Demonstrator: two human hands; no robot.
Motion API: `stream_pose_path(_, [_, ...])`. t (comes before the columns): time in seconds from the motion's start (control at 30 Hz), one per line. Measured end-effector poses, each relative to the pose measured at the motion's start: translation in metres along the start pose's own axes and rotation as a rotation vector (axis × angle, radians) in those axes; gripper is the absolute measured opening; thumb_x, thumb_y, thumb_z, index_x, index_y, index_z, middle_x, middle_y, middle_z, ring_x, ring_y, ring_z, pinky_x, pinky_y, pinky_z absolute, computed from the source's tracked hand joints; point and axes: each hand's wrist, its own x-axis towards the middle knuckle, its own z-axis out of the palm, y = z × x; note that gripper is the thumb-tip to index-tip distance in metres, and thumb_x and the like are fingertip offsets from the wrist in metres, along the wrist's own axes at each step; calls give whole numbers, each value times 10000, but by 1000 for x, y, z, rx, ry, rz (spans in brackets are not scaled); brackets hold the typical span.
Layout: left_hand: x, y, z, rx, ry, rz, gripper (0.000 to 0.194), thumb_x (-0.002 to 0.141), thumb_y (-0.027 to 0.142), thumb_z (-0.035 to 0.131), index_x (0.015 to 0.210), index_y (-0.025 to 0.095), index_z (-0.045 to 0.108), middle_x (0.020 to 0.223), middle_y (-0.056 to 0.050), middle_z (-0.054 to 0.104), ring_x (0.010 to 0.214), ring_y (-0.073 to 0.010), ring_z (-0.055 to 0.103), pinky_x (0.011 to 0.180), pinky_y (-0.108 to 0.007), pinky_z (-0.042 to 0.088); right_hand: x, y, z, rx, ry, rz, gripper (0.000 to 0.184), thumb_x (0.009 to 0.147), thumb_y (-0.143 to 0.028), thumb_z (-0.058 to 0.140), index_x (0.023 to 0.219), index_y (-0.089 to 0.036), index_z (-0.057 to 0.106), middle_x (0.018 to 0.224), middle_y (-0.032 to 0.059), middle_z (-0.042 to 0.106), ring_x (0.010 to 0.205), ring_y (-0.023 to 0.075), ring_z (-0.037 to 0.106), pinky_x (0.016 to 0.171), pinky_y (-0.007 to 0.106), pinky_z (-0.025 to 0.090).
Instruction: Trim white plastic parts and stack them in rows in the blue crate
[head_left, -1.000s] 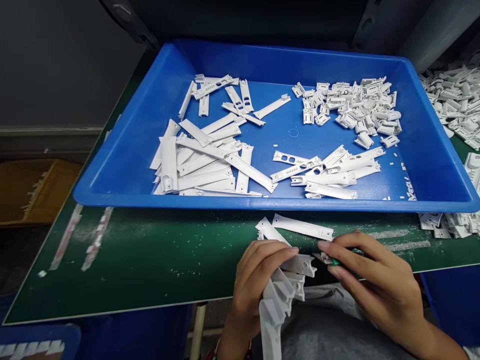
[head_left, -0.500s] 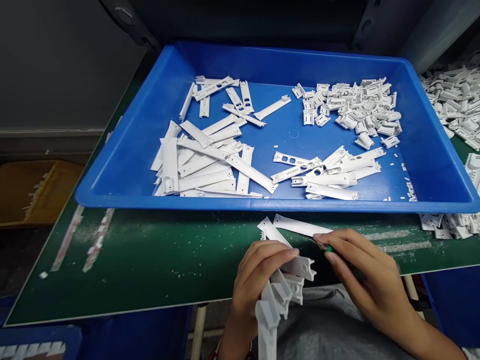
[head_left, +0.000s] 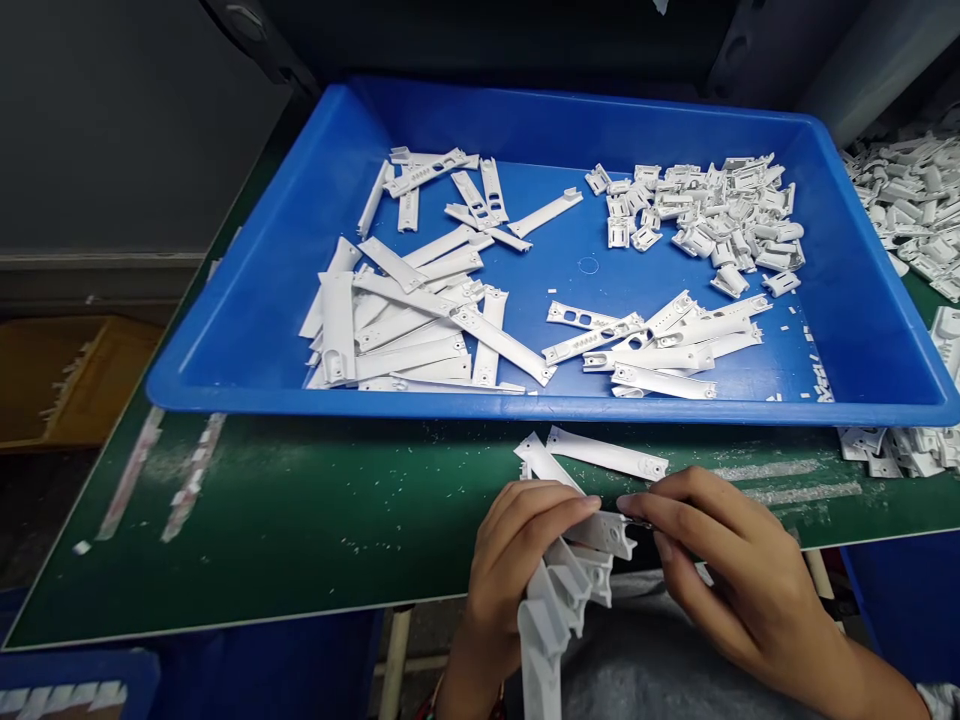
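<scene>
- Over a green bench mat (head_left: 247, 530), working below a blue plastic tray (head_left: 525, 408)
- Clenching white moulded plastic strips (head_left: 551, 610) steadily in the left hand (head_left: 525, 550)
- Pinching a small metal blade (head_left: 645, 524) in the right hand (head_left: 739, 570), tip just beside a strip's end

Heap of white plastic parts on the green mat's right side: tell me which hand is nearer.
The right hand lies left of the heap, not touching it. The left hand is farther left, holding white plastic strips.

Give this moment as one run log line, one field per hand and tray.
left hand: holds white plastic parts | right hand: pinches small metal tool | blue tray: white parts
</scene>
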Motion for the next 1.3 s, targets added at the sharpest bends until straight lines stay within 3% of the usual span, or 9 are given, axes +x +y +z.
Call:
stream_pose_path(0.17, [1, -2, 0, 26, 7, 10, 274, 997, 244, 484, 1236, 211, 615, 1006, -83, 692, 909, -199, 652, 793, -331, 535, -10, 3, 3, -123, 50, -20, 365, 933, -57, 472, 1228, -192, 638, 946, 88, 660, 821, 173, 643, 676, 269, 548])
stream_pose_path(0.37, [2, 0, 1, -9, -5, 25, 257, 1001, 241, 469, 1194, 193, 632, 991, -87, 690, 909, -197, 651, 793, -329, 534, -10, 18, 14, -205, 71, 99, 365, 957, -85, 476, 1269, -227, 602, 978, 82, 649, 858, 198, 626, 695, 300, 515])
stream_pose_path(0.43, [2, 0, 2, -3, -8, 16, 252, 987, 222, 499, 1202, 195, 628, 992, -85, 687, 910, -199, 648, 788, -327, 537, -8, 17, 13, -104, 82, 105, 306, 967, -103, 460, 1224, -211, 588, 986, 77, 652, 874, 187, 630, 722, 288, 515])
stream_pose_path(0.53, [2, 0, 1, -2, 0, -4, 258, 971, 195, 516, 1202, 195, 630, 997, -83, 685, 910, -198, 648, 781, -321, 541, -6, 8, 7, 24, 93, 85, 209, 961, -92, 399, 1034, -191, 569, 822, 31, 625, 724, 143, 609, 634, 239, 480])
stream_pose_path(0.67, [1, 0, 1, -1, -4, -7, 264, 976, 227, 507, 1205, 199, 635, 1000, -86, 686, 899, -204, 649, 776, -328, 536, -5, -1, 2, 14, -26, 53, 177, 954, -127, 360, 877, -199, 502, 687, -9, 554, 582, 123, 534, 526, 243, 390])
stream_pose_path(0.83, [1, 3, 1, -9, -2, -27, 277, 999, 288, 481, 1226, 211, 620, 1024, -87, 674, 925, -206, 636, 801, -337, 521, -3, 0, 6, -38, -109, 45, 161, 976, -272, 427, 844, -198, 483, 669, -19, 525, 556, 121, 494, 492, 243, 334])
stream_pose_path(1.17, [-1, -7, 6, 18, 25, 47, 315, 1005, 336, 450, 1238, 221, 628, 966, -80, 682, 859, -202, 646, 753, -326, 535, -1, 4, 2, -89, -172, -15, 301, 1001, -270, 408, 706, -215, 408, 545, -61, 444, 445, 87, 396, 467, 253, 221])
stream_pose_path(1.3, [-1, -8, 9, 10, 43, 59, 301, 1006, 306, 454, 1220, 194, 633, 973, -77, 670, 883, -189, 634, 774, -305, 522, -2, 5, 2, -107, -173, 0, 296, 1008, -291, 414, 724, -211, 426, 567, -52, 474, 468, 89, 428, 477, 243, 240])
